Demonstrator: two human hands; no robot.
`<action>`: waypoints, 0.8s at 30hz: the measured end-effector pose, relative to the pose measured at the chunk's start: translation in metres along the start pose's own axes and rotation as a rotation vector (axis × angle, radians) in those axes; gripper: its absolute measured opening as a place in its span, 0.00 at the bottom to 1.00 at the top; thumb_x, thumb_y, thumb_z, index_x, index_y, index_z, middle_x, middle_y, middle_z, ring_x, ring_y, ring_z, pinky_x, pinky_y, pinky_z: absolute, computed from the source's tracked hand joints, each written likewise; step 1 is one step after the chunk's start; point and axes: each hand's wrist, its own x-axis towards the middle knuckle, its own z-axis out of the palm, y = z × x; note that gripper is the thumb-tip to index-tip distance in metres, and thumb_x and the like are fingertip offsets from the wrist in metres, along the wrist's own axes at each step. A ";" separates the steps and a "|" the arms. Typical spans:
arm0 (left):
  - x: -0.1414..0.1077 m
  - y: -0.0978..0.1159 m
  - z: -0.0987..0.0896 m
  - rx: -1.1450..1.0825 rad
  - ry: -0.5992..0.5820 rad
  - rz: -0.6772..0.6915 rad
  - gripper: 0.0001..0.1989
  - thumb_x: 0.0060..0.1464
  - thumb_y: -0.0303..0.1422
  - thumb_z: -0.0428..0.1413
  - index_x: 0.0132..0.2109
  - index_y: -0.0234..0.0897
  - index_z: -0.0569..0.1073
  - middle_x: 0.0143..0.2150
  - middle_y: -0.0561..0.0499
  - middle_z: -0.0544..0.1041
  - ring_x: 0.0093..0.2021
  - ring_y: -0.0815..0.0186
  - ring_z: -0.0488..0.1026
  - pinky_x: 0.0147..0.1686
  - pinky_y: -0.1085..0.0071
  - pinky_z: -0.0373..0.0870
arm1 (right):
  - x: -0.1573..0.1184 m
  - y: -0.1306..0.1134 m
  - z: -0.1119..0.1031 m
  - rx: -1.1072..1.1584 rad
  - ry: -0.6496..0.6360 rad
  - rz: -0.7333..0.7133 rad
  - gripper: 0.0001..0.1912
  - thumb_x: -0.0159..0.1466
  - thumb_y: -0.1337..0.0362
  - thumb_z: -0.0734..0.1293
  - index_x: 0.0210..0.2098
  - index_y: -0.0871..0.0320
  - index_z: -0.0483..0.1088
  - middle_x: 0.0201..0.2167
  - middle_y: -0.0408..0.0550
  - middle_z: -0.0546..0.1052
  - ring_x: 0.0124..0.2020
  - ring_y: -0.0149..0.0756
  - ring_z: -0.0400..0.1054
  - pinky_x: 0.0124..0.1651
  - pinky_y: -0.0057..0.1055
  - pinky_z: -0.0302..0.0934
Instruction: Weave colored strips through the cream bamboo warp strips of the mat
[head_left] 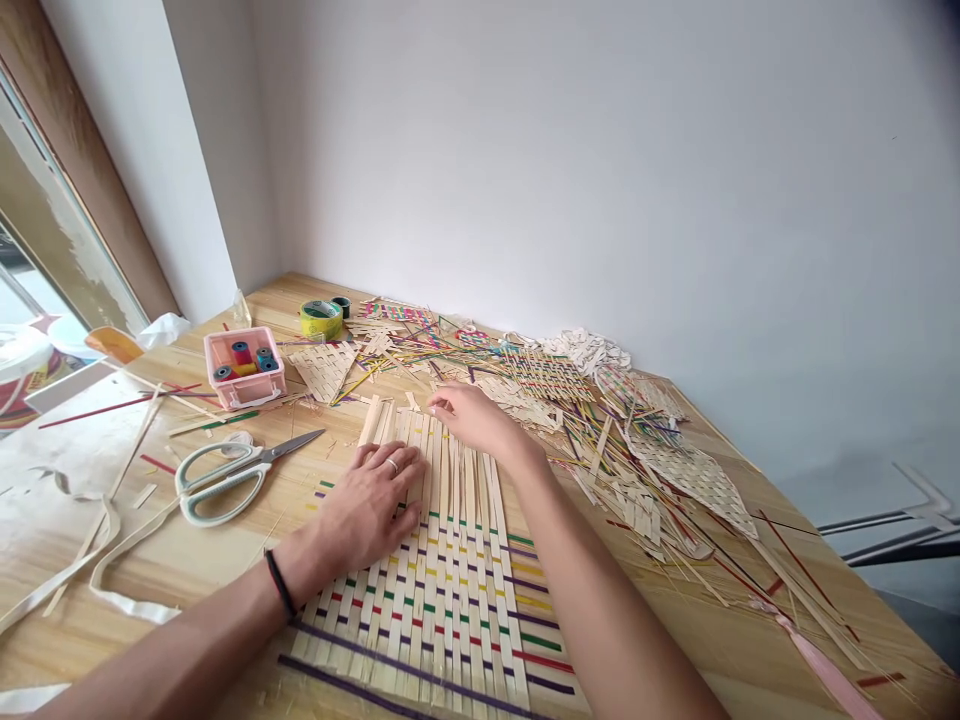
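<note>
A woven mat (442, 590) of pale flat strips, crossed by thin purple, green, red and yellow strips, lies in front of me. Over its left part rests my left hand (375, 500), fingers laid on the pale strips and wearing a ring. At the far end of the strips, my right hand (469, 415) has its fingers curled and the tips drawn together. What they hold, if anything, is too small to make out. Past the weave, the pale strip ends (382, 415) lie loose. Coloured ends (536, 585) stick out along the right side.
White-handled scissors (225, 485) lie at left, below a pink box (244, 370) of thread spools. Yellow tape (321, 318) stands behind. Loose strips and woven pieces (544, 372) cover the back and right. White ribbon (105, 560) trails at left, pink ribbon (817, 655) at right.
</note>
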 end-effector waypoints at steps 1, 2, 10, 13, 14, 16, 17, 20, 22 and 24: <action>0.000 0.000 -0.001 -0.002 -0.003 -0.002 0.22 0.65 0.34 0.52 0.64 0.35 0.70 0.67 0.41 0.71 0.69 0.48 0.63 0.67 0.44 0.60 | 0.007 -0.002 0.005 -0.014 -0.004 0.009 0.08 0.70 0.68 0.66 0.43 0.58 0.79 0.48 0.54 0.80 0.52 0.43 0.73 0.55 0.34 0.61; 0.000 0.001 -0.001 -0.004 -0.008 -0.005 0.22 0.65 0.34 0.52 0.64 0.35 0.70 0.67 0.41 0.71 0.69 0.48 0.64 0.66 0.45 0.60 | 0.014 -0.003 0.009 -0.029 -0.007 0.019 0.08 0.70 0.68 0.67 0.42 0.58 0.80 0.49 0.55 0.80 0.53 0.44 0.72 0.56 0.35 0.61; 0.001 0.001 -0.002 -0.007 -0.022 0.000 0.22 0.65 0.34 0.51 0.64 0.34 0.70 0.67 0.41 0.71 0.69 0.49 0.63 0.67 0.45 0.60 | 0.025 0.000 0.025 -0.080 -0.029 0.036 0.09 0.69 0.68 0.67 0.40 0.58 0.82 0.46 0.54 0.81 0.51 0.44 0.74 0.53 0.32 0.60; 0.000 0.001 -0.001 -0.003 -0.023 -0.005 0.23 0.66 0.34 0.51 0.65 0.36 0.69 0.67 0.42 0.71 0.69 0.48 0.63 0.66 0.45 0.60 | 0.025 0.002 0.025 -0.071 -0.033 0.029 0.10 0.70 0.67 0.66 0.39 0.58 0.82 0.46 0.53 0.82 0.49 0.43 0.74 0.52 0.31 0.60; 0.000 0.001 0.000 -0.001 -0.024 -0.005 0.23 0.66 0.34 0.51 0.65 0.36 0.69 0.67 0.42 0.71 0.68 0.48 0.63 0.66 0.44 0.60 | 0.025 0.002 0.025 -0.066 -0.034 0.027 0.11 0.71 0.66 0.65 0.39 0.58 0.81 0.45 0.54 0.82 0.49 0.43 0.75 0.51 0.31 0.60; 0.000 0.001 0.000 0.005 -0.027 0.001 0.23 0.66 0.34 0.51 0.65 0.36 0.69 0.67 0.41 0.71 0.68 0.48 0.63 0.66 0.44 0.60 | 0.026 0.002 0.027 -0.053 -0.031 0.028 0.12 0.71 0.66 0.64 0.38 0.59 0.81 0.46 0.55 0.82 0.48 0.44 0.75 0.50 0.32 0.60; 0.000 0.000 0.000 0.009 -0.028 0.004 0.23 0.66 0.34 0.50 0.66 0.36 0.69 0.67 0.41 0.71 0.69 0.49 0.63 0.66 0.44 0.59 | 0.027 0.001 0.027 -0.045 -0.028 0.031 0.12 0.71 0.66 0.64 0.38 0.59 0.81 0.46 0.55 0.82 0.49 0.44 0.75 0.50 0.32 0.60; 0.001 -0.001 0.001 0.014 -0.026 0.004 0.24 0.66 0.34 0.51 0.66 0.36 0.68 0.67 0.40 0.70 0.69 0.49 0.62 0.67 0.45 0.59 | 0.027 0.000 0.028 -0.010 -0.018 0.041 0.11 0.71 0.67 0.65 0.37 0.60 0.80 0.47 0.57 0.81 0.49 0.44 0.75 0.51 0.32 0.60; 0.001 -0.001 0.001 0.012 -0.019 0.000 0.24 0.66 0.34 0.51 0.66 0.36 0.67 0.67 0.40 0.70 0.69 0.50 0.62 0.67 0.46 0.59 | 0.027 -0.001 0.027 0.026 -0.012 0.046 0.10 0.70 0.67 0.65 0.36 0.60 0.79 0.47 0.57 0.82 0.49 0.43 0.75 0.50 0.31 0.60; 0.001 -0.002 0.001 0.012 -0.011 -0.001 0.24 0.66 0.34 0.51 0.66 0.36 0.67 0.67 0.39 0.69 0.68 0.50 0.62 0.67 0.46 0.59 | 0.026 -0.001 0.026 0.073 -0.005 0.056 0.09 0.70 0.66 0.66 0.37 0.60 0.78 0.45 0.56 0.82 0.46 0.42 0.76 0.48 0.31 0.61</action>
